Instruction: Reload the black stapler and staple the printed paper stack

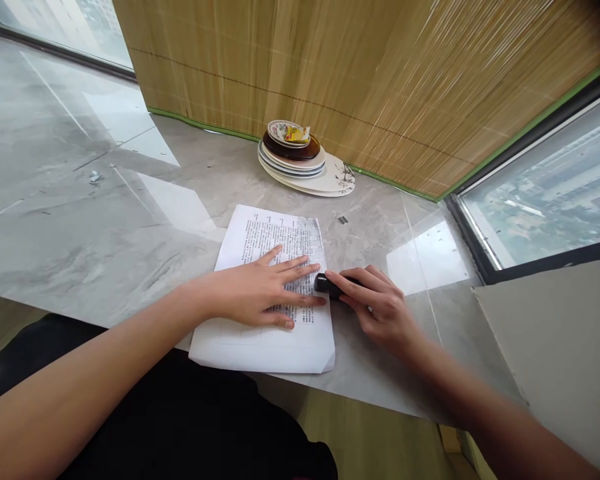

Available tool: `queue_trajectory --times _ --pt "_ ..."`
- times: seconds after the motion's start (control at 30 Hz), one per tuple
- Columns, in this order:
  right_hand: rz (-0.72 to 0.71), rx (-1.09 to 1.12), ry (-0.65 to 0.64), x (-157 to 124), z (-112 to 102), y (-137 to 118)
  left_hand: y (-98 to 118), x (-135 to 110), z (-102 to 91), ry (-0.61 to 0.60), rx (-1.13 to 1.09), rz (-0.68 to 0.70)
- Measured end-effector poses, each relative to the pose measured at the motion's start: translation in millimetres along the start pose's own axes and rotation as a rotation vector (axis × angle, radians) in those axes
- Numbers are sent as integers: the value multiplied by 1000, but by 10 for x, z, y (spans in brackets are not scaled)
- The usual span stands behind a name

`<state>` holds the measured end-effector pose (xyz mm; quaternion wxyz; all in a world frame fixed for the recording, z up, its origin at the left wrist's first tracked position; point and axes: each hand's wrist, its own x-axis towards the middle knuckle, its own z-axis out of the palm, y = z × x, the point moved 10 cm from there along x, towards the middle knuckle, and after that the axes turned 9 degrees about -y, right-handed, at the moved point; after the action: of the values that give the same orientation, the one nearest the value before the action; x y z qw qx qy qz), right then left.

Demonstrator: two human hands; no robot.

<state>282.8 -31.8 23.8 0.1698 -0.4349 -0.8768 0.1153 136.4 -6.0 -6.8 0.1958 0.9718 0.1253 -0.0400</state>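
Observation:
Printed sheets of paper lie on the grey marble-patterned surface, close to its front edge. My left hand rests flat across the text with its fingers spread, pressing on the paper. In my right hand is a black stapler, its rounded end at the right edge of the paper, near my left fingertips. Most of the stapler's body is hidden by my fingers. A greyish, densely marked band runs down the upper right side of the page. The lower right corner of the paper is bent.
A stack of plates with a small yellow packet on top stands behind the paper. Small grey pieces like staples lie beyond the stapler, and more loose bits are far left. A bamboo blind hangs behind.

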Motion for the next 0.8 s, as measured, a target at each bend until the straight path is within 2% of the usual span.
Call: queue_trajectory --times 0.17,0.27,0.37,0.47,0.6,0.67,0.73,0.8 --pt "-11 -223 -79 35 59 -103 -18 4 13 -5 -23 13" --pt "-46 -277 -65 49 78 -132 -16 6 28 -35 -7 15" --pt "-116 -110 -10 35 -13 -64 -19 -4 43 -74 14 8" --pt "-128 124 16 -7 -193 160 -28 -20 39 -86 23 12" --pt "59 219 35 -73 -371 650 -52 -22 54 -87 21 20" --pt "155 230 91 -106 -416 857 -71 -13 76 -89 20 11" --pt "233 225 204 -135 -471 977 -74 -7 79 -87 28 13" --pt "295 212 350 -153 -546 986 -75 -23 4 -43 38 27"
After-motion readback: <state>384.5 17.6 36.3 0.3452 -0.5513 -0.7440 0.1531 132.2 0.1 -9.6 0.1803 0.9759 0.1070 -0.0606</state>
